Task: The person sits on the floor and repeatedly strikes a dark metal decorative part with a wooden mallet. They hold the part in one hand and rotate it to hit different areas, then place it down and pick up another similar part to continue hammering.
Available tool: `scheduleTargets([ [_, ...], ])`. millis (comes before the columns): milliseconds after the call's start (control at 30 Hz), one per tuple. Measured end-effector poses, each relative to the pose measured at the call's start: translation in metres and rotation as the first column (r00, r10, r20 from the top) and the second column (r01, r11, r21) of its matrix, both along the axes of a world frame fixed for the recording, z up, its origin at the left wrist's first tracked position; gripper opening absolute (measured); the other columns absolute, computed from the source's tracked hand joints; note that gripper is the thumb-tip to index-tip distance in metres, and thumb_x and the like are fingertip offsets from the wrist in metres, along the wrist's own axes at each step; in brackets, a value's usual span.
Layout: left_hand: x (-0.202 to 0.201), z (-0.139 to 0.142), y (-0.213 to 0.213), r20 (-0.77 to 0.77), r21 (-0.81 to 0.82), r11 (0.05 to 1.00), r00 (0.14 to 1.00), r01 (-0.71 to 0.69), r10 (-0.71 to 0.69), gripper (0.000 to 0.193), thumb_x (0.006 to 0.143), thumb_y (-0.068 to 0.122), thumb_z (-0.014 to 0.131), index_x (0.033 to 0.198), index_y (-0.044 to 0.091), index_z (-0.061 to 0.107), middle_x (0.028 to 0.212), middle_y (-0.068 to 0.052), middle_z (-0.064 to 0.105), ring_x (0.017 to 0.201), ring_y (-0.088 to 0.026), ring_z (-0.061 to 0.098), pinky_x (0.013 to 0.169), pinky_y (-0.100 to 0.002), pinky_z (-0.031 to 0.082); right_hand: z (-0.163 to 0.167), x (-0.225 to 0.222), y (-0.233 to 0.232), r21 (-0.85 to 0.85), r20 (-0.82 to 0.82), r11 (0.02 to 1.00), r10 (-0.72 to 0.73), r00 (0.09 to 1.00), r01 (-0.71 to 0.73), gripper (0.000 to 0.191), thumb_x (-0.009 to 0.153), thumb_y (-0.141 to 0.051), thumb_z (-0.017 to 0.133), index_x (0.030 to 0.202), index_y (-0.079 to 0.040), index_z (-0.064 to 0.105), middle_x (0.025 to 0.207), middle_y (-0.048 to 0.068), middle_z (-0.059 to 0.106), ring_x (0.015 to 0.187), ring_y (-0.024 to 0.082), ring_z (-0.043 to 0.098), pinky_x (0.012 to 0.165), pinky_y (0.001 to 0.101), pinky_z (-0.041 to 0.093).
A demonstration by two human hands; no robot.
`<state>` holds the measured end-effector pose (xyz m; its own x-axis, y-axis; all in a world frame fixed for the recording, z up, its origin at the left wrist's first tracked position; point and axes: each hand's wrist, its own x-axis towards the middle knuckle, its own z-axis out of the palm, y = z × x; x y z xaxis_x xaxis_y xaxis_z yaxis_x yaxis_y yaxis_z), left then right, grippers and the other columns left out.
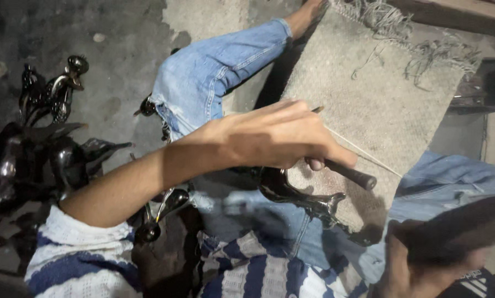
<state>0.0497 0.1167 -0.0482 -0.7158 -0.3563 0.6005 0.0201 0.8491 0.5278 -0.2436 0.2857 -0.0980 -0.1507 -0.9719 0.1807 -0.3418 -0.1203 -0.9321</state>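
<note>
My left hand [275,138] reaches across from the lower left, out of a blue-and-white striped sleeve. It is closed around a tool with a dark round handle [353,175]. A thin pale stick [368,157] runs past its fingers. Just under this hand a shiny dark metal casting [305,200] lies across my lap, over blue jeans [203,77] and the edge of a coarse beige mat [368,94]. My right hand [424,259] is dark and blurred at the lower right, close to the casting's far end. Its grip cannot be made out.
A heap of similar shiny dark metal castings [38,154] lies on the rough concrete floor at the left. More pieces [159,209] sit beside my knee. The mat has a frayed fringe [391,19] at the top, next to a wooden edge [462,14].
</note>
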Motion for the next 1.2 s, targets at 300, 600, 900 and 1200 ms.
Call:
scheduleTargets([
  [300, 0.002, 0.009, 0.003, 0.168, 0.101, 0.991, 0.983, -0.088, 0.07, 0.047, 0.097, -0.013, 0.061, 0.139, 0.008, 0.062, 0.089, -0.009, 0.076, 0.063, -0.007, 0.07, 0.045, -0.019, 0.052, -0.002, -0.017, -0.02, -0.1, -0.055, 0.995, -0.028, 0.998, 0.023, 0.072, 0.089, 0.013, 0.069, 0.153, 0.001, 0.039, 0.128, 0.023, 0.064, 0.11, 0.028, 0.068, 0.096, 0.0366, 0.058],
  [600, 0.005, -0.004, 0.003, 0.211, 0.116, 0.987, 0.974, -0.108, 0.082, 0.054, 0.09, -0.002, 0.076, 0.139, 0.013, 0.061, 0.095, -0.008, 0.078, 0.062, -0.006, 0.071, 0.052, -0.02, 0.054, 0.017, -0.019, -0.042, -0.131, -0.336, 0.988, 0.032, 0.941, -0.08, 0.066, 0.09, 0.005, 0.073, 0.149, -0.009, 0.048, 0.109, 0.012, 0.066, 0.093, 0.022, 0.067, 0.083, 0.0333, 0.058],
  [900, 0.007, -0.025, 0.006, 0.128, 0.012, 0.987, 0.979, -0.161, 0.158, 0.041, 0.105, -0.012, 0.05, 0.133, 0.013, 0.068, 0.087, -0.007, 0.076, 0.051, -0.006, 0.059, 0.048, -0.02, 0.047, 0.03, -0.007, -0.061, -0.181, -0.589, 0.965, 0.049, 0.807, -0.191, 0.047, 0.093, 0.011, 0.073, 0.132, -0.01, 0.055, 0.112, 0.015, 0.063, 0.1, 0.023, 0.064, 0.088, 0.036, 0.054],
  [1200, 0.013, -0.047, 0.002, -0.194, -0.167, 0.977, 0.976, -0.132, 0.099, 0.117, 0.096, -0.014, 0.066, 0.164, 0.04, -0.013, 0.107, -0.01, 0.072, 0.061, -0.01, 0.056, 0.055, -0.019, 0.053, -0.02, -0.056, -0.046, -0.338, -0.722, 0.922, -0.125, 0.681, -0.189, 0.03, 0.109, 0.017, 0.061, 0.138, 0.006, 0.062, 0.125, 0.021, 0.062, 0.109, 0.03, 0.063, 0.099, 0.0394, 0.051],
])
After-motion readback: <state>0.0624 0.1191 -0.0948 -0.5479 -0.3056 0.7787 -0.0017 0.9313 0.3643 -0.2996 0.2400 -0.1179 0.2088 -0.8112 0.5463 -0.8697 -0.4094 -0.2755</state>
